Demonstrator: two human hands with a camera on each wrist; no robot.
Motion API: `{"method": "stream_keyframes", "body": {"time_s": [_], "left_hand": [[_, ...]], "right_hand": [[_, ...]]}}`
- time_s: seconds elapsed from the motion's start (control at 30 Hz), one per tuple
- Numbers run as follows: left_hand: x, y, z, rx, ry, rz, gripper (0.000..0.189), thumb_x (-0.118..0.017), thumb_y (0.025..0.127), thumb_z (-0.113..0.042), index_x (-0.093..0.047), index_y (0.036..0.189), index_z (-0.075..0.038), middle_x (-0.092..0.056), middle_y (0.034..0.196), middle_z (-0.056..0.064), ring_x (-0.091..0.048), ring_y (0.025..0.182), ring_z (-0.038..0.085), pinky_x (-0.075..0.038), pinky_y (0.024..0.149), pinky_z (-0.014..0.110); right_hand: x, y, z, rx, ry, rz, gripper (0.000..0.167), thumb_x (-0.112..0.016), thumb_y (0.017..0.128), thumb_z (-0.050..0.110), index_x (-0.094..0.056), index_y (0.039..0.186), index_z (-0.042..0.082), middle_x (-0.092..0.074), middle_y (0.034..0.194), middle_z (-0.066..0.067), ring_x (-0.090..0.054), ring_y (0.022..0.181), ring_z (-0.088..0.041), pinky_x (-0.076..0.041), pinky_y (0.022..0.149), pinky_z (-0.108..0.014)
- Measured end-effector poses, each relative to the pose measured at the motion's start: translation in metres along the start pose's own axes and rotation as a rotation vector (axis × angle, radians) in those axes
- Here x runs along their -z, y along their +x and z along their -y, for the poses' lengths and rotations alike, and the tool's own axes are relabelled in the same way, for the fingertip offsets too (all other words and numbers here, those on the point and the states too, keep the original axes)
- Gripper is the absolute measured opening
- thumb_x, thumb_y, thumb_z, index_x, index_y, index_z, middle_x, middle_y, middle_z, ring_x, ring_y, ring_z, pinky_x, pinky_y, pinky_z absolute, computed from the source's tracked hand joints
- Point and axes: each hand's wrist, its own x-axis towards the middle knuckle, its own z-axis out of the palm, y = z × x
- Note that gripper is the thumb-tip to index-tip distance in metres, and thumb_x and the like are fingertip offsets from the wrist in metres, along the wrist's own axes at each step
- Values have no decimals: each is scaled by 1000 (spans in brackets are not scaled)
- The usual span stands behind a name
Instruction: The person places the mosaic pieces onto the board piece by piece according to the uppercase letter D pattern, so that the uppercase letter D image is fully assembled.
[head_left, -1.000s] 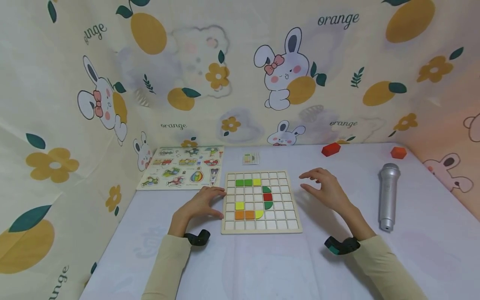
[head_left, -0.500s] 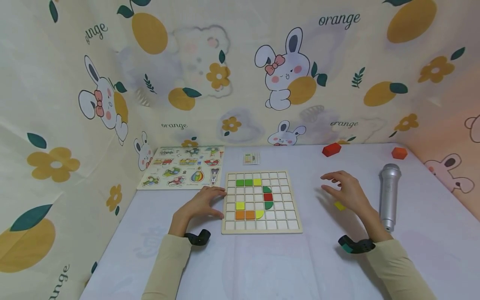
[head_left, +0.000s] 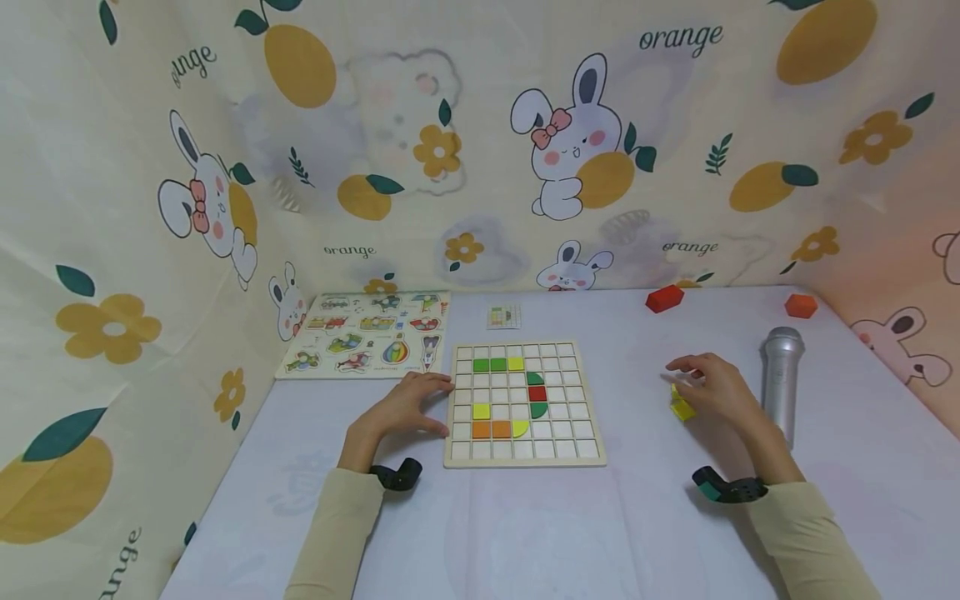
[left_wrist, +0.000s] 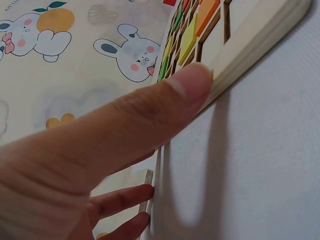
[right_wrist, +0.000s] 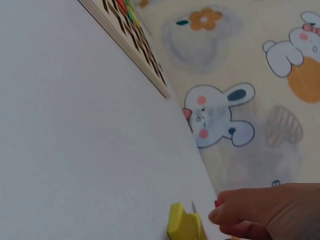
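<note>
My left hand (head_left: 403,414) rests at the left edge of a wooden grid board (head_left: 564,452), fingers spread and fairly straight. In the left wrist view its thumb (left_wrist: 150,107) lies against the board's side. Green, yellow, orange and red tiles sit in some of the board's white squares, among them a red tile (head_left: 537,393) between two green quarter-round ones. To the right of the board, my right hand (head_left: 722,393) is just over a yellow block-like piece (head_left: 681,407), fingers loosely bent. The right wrist view shows its fingertips beside the yellow piece (right_wrist: 184,223), apart from it.
A picture puzzle board (head_left: 360,337) lies at the back left. Behind the grid board is a small pattern card (head_left: 504,317). Two red blocks, a longer one (head_left: 665,298) and a shorter one (head_left: 801,306), are at the back right, with a silver microphone (head_left: 782,383) beside my right hand.
My right hand has moved right, away from the board, to the yellow piece, which has come into view under it. My left hand has stayed at the board's edge.
</note>
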Motion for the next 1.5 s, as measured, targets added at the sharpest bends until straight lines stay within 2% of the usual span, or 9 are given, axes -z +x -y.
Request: {"method": "stream_keyframes", "body": {"time_s": [0.13, 0.3, 0.43, 0.63, 0.83, 0.97, 1.2, 1.3, 1.5], "left_hand": [[0, 0, 1, -4, 0, -2, 73, -83, 67, -34, -54, 129, -9, -45, 141, 6, -34, 130, 27, -27, 110, 43], [0, 0, 0, 3, -2, 1, 73, -83, 67, -33, -54, 130, -9, -45, 141, 5, -34, 130, 26, -27, 110, 42], [1, 0, -2, 7, -1, 3, 73, -83, 67, -32, -54, 130, -9, -44, 141, 6, -33, 130, 27, -27, 110, 42], [3, -1, -4, -8, 4, 5, 72, -82, 68, -32, -54, 130, -8, -44, 141, 7, -33, 130, 28, -27, 110, 43], [3, -1, -2, -12, 9, 3, 72, -82, 68, -33, -54, 130, -8, -45, 141, 6, -34, 130, 28, -27, 110, 43], [3, 0, -2, -8, 9, 4, 72, -82, 68, -32, -54, 130, -8, -45, 141, 6, -34, 130, 28, -26, 110, 43], [3, -1, -3, -1, -1, 6, 72, -82, 68, -32, -54, 130, -8, -45, 141, 6, -34, 130, 28, -27, 110, 43], [2, 0, -3, 1, -2, 6, 72, -83, 68, -32, -54, 129, -8, -45, 141, 7, -34, 129, 28, -28, 110, 43], [1, -1, -2, -3, -3, -4, 71, -83, 67, -32, -55, 128, -8, -46, 140, 7, -35, 128, 28, -29, 109, 44]], "right_hand": [[3, 0, -5, -1, -13, 58, 36, -60, 78, 1, -61, 114, 0, -56, 109, -24, -49, 96, -37, -49, 79, -50], [5, 0, -8, 15, -26, 113, 38, -63, 73, -2, -63, 111, -2, -58, 105, -23, -50, 92, -35, -49, 78, -48], [5, 0, -10, 38, -40, 108, 33, -64, 75, -1, -64, 108, -4, -60, 101, -21, -52, 90, -33, -50, 78, -47], [3, 1, -14, 76, -67, 81, 30, -69, 78, 5, -65, 107, -5, -60, 96, -17, -54, 85, -29, -51, 74, -39], [2, 6, -10, 65, -54, 72, 32, -70, 80, 12, -65, 109, -2, -61, 98, -15, -54, 87, -27, -52, 73, -34], [-1, 11, 3, 110, -10, 37, 31, -67, 83, 9, -65, 112, 0, -61, 100, -14, -54, 90, -27, -52, 74, -32], [-22, 28, 37, 286, 40, -64, 31, -69, 81, 5, -64, 112, 2, -63, 102, -12, -57, 93, -27, -53, 77, -41], [-34, 33, 58, 329, 66, -76, 31, -71, 81, 6, -64, 111, 3, -63, 103, -11, -57, 94, -28, -53, 78, -44], [-64, 41, 98, 412, 129, -71, 33, -72, 80, 7, -63, 112, 6, -62, 106, -8, -57, 96, -27, -53, 79, -43]]}}
